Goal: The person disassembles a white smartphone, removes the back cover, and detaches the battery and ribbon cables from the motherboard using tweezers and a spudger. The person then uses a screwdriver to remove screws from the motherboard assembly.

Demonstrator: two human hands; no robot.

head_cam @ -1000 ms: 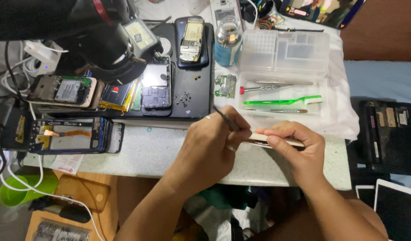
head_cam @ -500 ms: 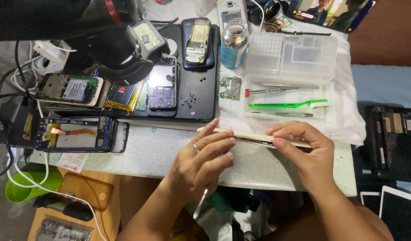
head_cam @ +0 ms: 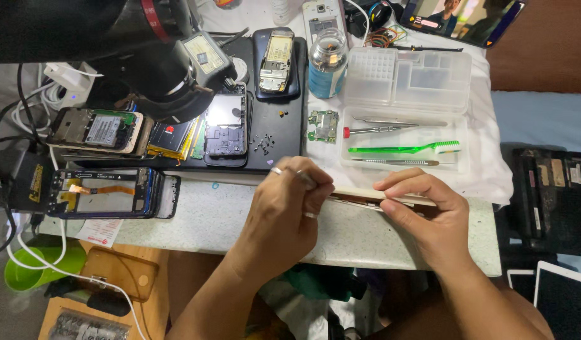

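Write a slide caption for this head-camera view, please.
Both hands, left hand and right hand, grip a thin phone edge-on over a cluttered bench.

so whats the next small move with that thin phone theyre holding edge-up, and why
Probably slide the left hand along the seam of the thin pale phone, easing it apart. Both hands already pinch it on edge at the table's front, the right hand steadying the far end, and the left fingertips sit right at its edge. Whether a tool is in the left hand cannot be told.
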